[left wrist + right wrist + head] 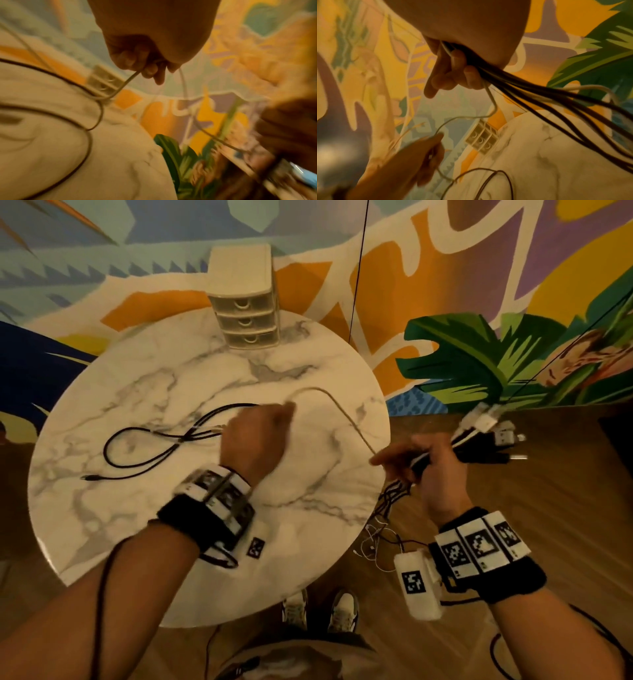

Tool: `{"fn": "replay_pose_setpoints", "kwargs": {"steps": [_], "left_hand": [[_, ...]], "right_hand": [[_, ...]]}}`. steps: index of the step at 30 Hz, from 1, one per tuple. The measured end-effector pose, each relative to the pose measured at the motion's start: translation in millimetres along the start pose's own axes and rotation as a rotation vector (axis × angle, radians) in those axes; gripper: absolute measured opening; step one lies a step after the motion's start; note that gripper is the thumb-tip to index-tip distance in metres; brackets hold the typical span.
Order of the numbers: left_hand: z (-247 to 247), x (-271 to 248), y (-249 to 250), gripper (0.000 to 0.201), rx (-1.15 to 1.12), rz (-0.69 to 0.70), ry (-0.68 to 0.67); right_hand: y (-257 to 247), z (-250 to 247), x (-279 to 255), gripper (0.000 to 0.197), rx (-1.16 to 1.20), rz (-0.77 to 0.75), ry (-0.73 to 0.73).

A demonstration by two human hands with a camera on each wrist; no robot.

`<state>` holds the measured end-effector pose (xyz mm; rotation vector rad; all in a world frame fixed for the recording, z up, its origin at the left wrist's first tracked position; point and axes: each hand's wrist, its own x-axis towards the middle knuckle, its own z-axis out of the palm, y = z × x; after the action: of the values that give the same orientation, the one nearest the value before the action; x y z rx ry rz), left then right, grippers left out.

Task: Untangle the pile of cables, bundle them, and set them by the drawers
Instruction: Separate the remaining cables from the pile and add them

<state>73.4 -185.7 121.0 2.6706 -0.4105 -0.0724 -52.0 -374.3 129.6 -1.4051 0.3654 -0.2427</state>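
Observation:
My left hand point(260, 429) hovers over the round marble table point(144, 378) and pinches a thin white cable point(329, 395), which arcs right to my right hand point(414, 460). In the left wrist view the left hand point(147, 65) has its fingers curled round that white cable point(184, 83). My right hand, off the table's right edge, grips a bunch of black and white cables point(530, 92); their plugs point(489, 429) stick out above the fist and loose ends hang below. A black cable point(144, 446) lies looped on the table, left of my left hand.
A small white three-drawer unit point(246, 316) stands at the table's far edge. Thin white wires point(373, 539) dangle below the right hand over the wooden floor. My shoes point(322, 607) are by the near table edge. A painted mural wall stands behind.

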Motion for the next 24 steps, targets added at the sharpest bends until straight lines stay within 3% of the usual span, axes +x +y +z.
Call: {"fn": "replay_pose_setpoints", "kwargs": {"steps": [3, 7, 9, 11, 14, 17, 19, 22, 24], "left_hand": [[10, -29, 47, 0.047, 0.288, 0.187, -0.165], [20, -56, 67, 0.028, 0.382, 0.421, -0.139], [28, -63, 65, 0.023, 0.367, 0.498, -0.161], [35, -68, 64, 0.026, 0.208, 0.528, -0.229], [57, -72, 40, 0.025, -0.113, 0.305, -0.399], [69, -67, -20, 0.018, -0.401, -0.16, -0.645], [56, -50, -50, 0.018, -0.338, -0.18, -0.549], [19, -5, -60, 0.019, -0.291, -0.057, -0.115], [7, 12, -59, 0.019, -0.39, -0.02, 0.02]], "right_hand": [[15, 8, -5, 0.052, -0.168, 0.084, -0.197], [33, 16, -6, 0.069, -0.408, 0.3, -0.087], [37, 17, -7, 0.056, -0.364, 0.367, -0.043], [40, 16, -6, 0.05, -0.27, 0.367, -0.008], [36, 12, -4, 0.044, -0.268, 0.287, 0.016], [25, 0, 2, 0.055, -0.269, 0.231, 0.067], [20, -6, 4, 0.059, -0.274, 0.225, 0.09], [18, -7, 6, 0.06, -0.269, 0.208, 0.14], [17, -5, 10, 0.06, -0.234, 0.193, 0.195]]}}
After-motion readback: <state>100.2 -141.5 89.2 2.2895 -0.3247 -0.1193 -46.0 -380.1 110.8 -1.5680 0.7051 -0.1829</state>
